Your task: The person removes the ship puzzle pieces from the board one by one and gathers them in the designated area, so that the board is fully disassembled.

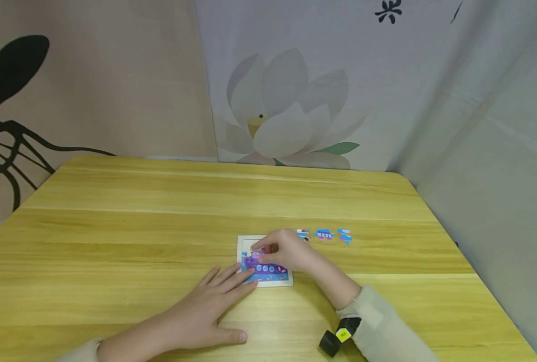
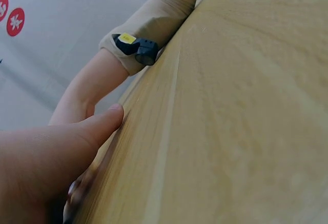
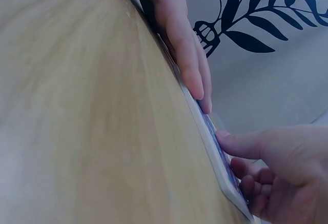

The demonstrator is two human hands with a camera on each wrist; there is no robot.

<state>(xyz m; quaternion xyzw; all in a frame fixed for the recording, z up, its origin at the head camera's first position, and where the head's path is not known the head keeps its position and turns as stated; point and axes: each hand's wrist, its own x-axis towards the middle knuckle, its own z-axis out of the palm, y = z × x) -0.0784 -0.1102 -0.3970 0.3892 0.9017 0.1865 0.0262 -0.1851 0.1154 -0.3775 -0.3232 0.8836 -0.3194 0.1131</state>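
Note:
A small jigsaw puzzle board [image 1: 240, 246] with a white border lies flat on the table, showing a purple ship on blue water. My right hand [image 1: 288, 250] is over its upper part, thumb and forefinger pinching a pinkish puzzle piece [image 1: 257, 254] at the picture; the fingers partly cover it. In the right wrist view the thumb of my right hand [image 3: 287, 167] touches the board's face, its other fingers curled. My left hand [image 1: 209, 306] lies with straight, spread fingers, the fingertips resting on the board's lower left part. Its thumb rests on the wood, apart from the board.
Three loose puzzle pieces lie in a row beyond my right hand: a left one [image 1: 303, 234] partly hidden by the hand, a middle one [image 1: 325, 235] and a right one [image 1: 345, 236]. The wooden table [image 1: 137, 226] reaches back to a printed curtain [image 1: 160, 75].

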